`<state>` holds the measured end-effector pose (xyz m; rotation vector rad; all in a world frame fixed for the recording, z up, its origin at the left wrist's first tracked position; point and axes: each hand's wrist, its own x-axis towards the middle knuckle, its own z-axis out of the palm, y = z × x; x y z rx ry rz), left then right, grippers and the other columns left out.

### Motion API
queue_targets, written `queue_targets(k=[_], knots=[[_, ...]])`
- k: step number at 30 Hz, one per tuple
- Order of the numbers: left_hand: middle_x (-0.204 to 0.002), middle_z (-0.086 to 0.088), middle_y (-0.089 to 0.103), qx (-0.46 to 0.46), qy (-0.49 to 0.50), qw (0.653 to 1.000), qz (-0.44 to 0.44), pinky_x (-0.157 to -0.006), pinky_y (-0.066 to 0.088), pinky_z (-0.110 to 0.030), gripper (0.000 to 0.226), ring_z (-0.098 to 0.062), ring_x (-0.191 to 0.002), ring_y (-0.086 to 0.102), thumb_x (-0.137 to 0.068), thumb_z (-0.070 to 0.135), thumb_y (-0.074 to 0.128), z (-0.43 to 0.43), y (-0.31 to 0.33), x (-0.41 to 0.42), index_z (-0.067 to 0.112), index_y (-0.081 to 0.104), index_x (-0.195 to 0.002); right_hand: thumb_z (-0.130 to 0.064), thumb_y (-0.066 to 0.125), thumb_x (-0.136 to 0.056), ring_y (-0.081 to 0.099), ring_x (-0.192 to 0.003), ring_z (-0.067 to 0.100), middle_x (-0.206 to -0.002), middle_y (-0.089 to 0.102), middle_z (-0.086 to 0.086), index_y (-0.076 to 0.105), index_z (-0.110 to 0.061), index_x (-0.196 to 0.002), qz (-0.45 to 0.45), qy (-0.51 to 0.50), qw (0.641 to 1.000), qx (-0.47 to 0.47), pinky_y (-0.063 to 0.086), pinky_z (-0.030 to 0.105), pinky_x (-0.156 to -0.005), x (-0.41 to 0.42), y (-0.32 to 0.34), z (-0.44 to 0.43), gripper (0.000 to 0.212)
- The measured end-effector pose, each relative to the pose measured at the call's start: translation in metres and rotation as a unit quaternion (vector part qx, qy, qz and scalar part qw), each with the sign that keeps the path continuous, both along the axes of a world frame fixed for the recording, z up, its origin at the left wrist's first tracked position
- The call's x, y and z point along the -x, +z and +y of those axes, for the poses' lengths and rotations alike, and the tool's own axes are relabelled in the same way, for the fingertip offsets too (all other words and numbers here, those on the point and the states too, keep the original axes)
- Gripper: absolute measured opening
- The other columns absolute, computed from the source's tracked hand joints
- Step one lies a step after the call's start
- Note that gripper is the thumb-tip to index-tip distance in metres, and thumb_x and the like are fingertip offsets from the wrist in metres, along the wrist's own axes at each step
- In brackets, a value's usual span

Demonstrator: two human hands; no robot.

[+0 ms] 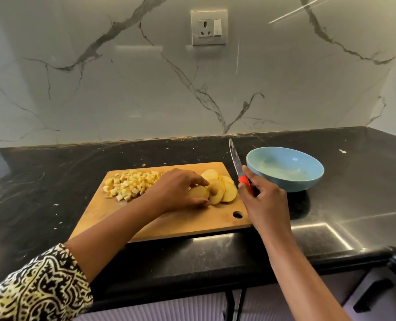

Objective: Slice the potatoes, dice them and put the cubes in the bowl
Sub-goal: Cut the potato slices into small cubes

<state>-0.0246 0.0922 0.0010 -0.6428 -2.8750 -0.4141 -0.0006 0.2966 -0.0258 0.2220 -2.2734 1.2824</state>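
A wooden cutting board point(180, 223) lies on the black counter. A pile of potato cubes point(129, 184) sits at its back left. Round potato slices point(224, 188) fan out at its right end. My left hand point(180, 188) curls over the remaining potato piece point(198, 192), pinching it between fingers and thumb beside the slices. My right hand point(261, 195) grips the red handle of a knife point(237, 165), its blade pointing up and away, lifted off the board. A light blue bowl point(285, 169) stands just right of the board and looks empty.
The marble wall with a socket point(209, 27) rises behind the counter. The counter's front edge point(238, 269) runs below the board, with cabinet fronts under it. A small potato scrap point(143, 164) lies behind the board.
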Motion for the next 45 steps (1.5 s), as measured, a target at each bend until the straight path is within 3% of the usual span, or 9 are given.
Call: queue_targets(k=[9, 15, 19, 22, 25, 31, 34, 40, 45], knots=[[-0.119, 0.009, 0.066, -0.124, 0.008, 0.992, 0.015, -0.093, 0.051, -0.032, 0.035, -0.007, -0.107, 0.061, -0.074, 0.041, 0.073, -0.012, -0.005, -0.008, 0.024, 0.072, -0.104, -0.023, 0.062, -0.091, 0.055, -0.079, 0.006, -0.107, 0.070, 0.002, 0.056, -0.022, -0.133, 0.004, -0.007, 1.000, -0.015, 0.052, 0.031, -0.080, 0.000, -0.001, -0.001, 0.043], [-0.077, 0.010, 0.066, -0.229, 0.097, 0.966, -0.066, -0.056, 0.048, -0.017, 0.011, -0.003, -0.066, 0.059, -0.076, 0.032, 0.072, -0.034, 0.005, -0.023, 0.025, 0.071, -0.083, -0.025, 0.061, -0.091, 0.053, -0.057, 0.004, -0.073, 0.067, -0.003, 0.056, -0.030, -0.132, 0.007, 0.014, 0.999, -0.052, 0.042, 0.016, -0.058, -0.014, 0.001, -0.014, 0.042], [-0.082, -0.003, 0.068, -0.276, 0.150, 0.942, -0.116, -0.050, 0.044, -0.015, 0.005, -0.005, -0.054, 0.055, -0.080, 0.030, 0.069, -0.061, 0.007, -0.030, 0.025, 0.069, -0.082, -0.027, 0.059, -0.091, 0.047, -0.053, 0.009, -0.068, 0.062, -0.005, 0.055, -0.036, -0.132, 0.000, 0.080, 0.991, -0.106, 0.034, 0.018, -0.050, -0.039, 0.000, -0.036, 0.042], [-0.086, 0.003, 0.066, -0.249, 0.175, 0.941, -0.148, -0.052, 0.045, -0.015, 0.009, -0.009, -0.064, 0.057, -0.080, 0.029, 0.070, -0.068, 0.005, -0.031, 0.025, 0.070, -0.088, -0.031, 0.054, -0.093, 0.049, -0.061, 0.008, -0.077, 0.061, -0.009, 0.050, -0.039, -0.136, -0.038, 0.111, 0.981, -0.154, 0.035, 0.017, -0.055, -0.049, 0.007, -0.050, 0.043], [-0.087, 0.011, 0.063, -0.215, 0.169, 0.957, -0.097, -0.055, 0.046, -0.013, 0.020, -0.008, -0.071, 0.057, -0.081, 0.027, 0.070, -0.070, 0.004, -0.035, 0.024, 0.071, -0.101, -0.032, 0.049, -0.095, 0.047, -0.068, 0.007, -0.076, 0.053, -0.014, 0.047, -0.038, -0.138, -0.064, 0.124, 0.965, -0.221, 0.037, 0.019, -0.062, -0.054, 0.016, -0.053, 0.044], [-0.100, 0.011, 0.068, -0.127, 0.115, 0.984, -0.049, -0.080, 0.051, -0.017, 0.046, -0.005, -0.092, 0.061, -0.067, 0.046, 0.074, -0.078, -0.006, -0.056, 0.026, 0.069, -0.108, -0.028, 0.045, -0.094, 0.055, -0.082, 0.013, -0.099, 0.065, -0.005, 0.052, -0.037, -0.133, -0.069, 0.071, 0.928, -0.359, 0.038, 0.025, -0.063, -0.056, 0.022, -0.048, 0.040], [-0.110, 0.010, 0.067, -0.072, 0.103, 0.992, -0.030, -0.090, 0.050, -0.025, 0.045, -0.005, -0.099, 0.059, -0.073, 0.046, 0.072, -0.072, -0.011, -0.052, 0.027, 0.068, -0.113, -0.028, 0.044, -0.095, 0.056, -0.089, 0.015, -0.100, 0.063, -0.004, 0.051, -0.034, -0.135, -0.074, 0.054, 0.926, -0.366, 0.038, 0.024, -0.066, -0.052, 0.022, -0.046, 0.041], [-0.115, 0.008, 0.066, -0.067, 0.069, 0.995, -0.024, -0.089, 0.050, -0.026, 0.044, -0.004, -0.102, 0.059, -0.077, 0.047, 0.069, -0.072, -0.012, -0.041, 0.028, 0.067, -0.116, -0.030, 0.046, -0.095, 0.047, -0.074, 0.007, -0.080, 0.049, -0.012, 0.046, -0.041, -0.138, -0.063, 0.094, 0.937, -0.330, 0.033, 0.020, -0.057, -0.053, 0.029, -0.046, 0.044], [-0.120, 0.008, 0.065, -0.045, 0.011, 0.998, 0.043, -0.096, 0.047, -0.024, 0.034, -0.004, -0.108, 0.058, -0.085, 0.040, 0.064, -0.076, -0.021, -0.044, 0.025, 0.068, -0.115, -0.026, 0.043, -0.097, 0.053, -0.070, 0.007, -0.084, 0.058, -0.011, 0.048, -0.041, -0.136, -0.074, 0.124, 0.929, -0.342, 0.039, 0.022, -0.056, -0.048, 0.039, -0.045, 0.042]])
